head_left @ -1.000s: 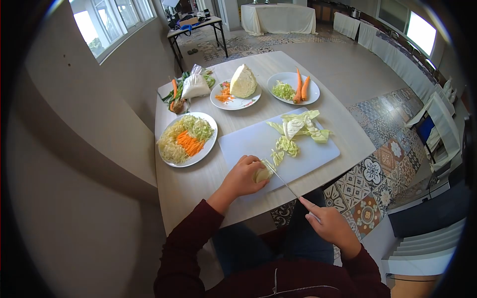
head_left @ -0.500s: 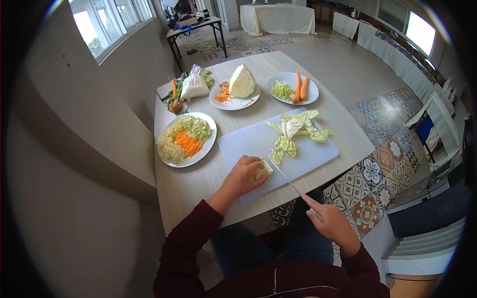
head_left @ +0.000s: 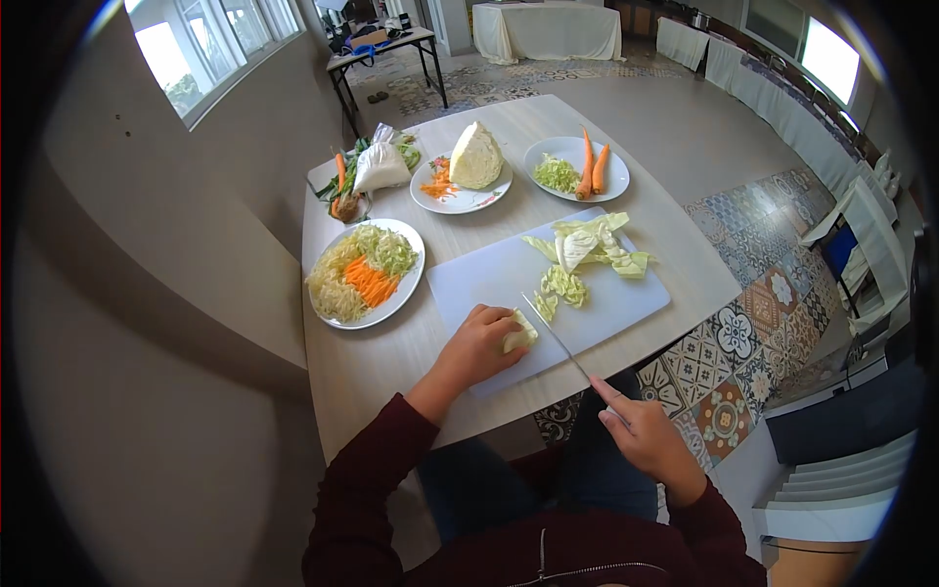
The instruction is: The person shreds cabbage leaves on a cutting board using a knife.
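On a white cutting board, my left hand is closed over a rolled piece of cabbage, pressing it down near the front edge. My right hand grips a knife by its handle, index finger stretched along the top. The blade points away from me and lies just right of the cabbage piece, its tip over the board. Shredded cabbage sits beyond the blade. Behind that are loose cabbage leaves at the board's far right.
Left of the board is a plate of shredded vegetables. Farther back stand a plate with a cabbage wedge, a plate with two carrots, and a bag of white contents beside vegetables. A wall runs close on the left.
The knife tip has lifted and shifted slightly away from me. My left hand stays on the cabbage piece in nearly the same place.
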{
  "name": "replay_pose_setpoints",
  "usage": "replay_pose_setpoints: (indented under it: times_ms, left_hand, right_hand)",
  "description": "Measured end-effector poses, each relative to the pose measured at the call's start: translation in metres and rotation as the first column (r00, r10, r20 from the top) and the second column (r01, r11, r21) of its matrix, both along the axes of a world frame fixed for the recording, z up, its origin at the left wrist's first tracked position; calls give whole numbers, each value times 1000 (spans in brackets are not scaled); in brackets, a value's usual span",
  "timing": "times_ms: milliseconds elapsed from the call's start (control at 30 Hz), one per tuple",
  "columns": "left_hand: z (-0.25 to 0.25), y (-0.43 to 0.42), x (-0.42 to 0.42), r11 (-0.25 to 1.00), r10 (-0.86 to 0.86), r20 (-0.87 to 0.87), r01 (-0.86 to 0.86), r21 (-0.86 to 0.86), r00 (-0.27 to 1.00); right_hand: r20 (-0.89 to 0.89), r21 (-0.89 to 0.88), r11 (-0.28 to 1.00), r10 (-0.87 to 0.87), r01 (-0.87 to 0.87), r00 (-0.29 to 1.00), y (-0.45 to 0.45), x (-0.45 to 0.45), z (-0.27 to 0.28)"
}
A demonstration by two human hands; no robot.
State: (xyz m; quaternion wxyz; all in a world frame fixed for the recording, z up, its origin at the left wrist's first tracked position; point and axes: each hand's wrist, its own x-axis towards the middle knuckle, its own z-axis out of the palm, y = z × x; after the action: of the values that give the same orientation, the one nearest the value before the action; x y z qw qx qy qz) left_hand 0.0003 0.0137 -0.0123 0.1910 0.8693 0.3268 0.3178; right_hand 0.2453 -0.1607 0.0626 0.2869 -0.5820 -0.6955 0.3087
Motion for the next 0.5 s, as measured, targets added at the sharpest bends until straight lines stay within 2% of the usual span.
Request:
replay_pose_setpoints:
  times_ms: [500]
  left_hand:
    - [1,-1,0,1000,12,-24,-13,-22,1000]
  right_hand:
    - [92,-104,994,44,-35,995,4,-10,-5]
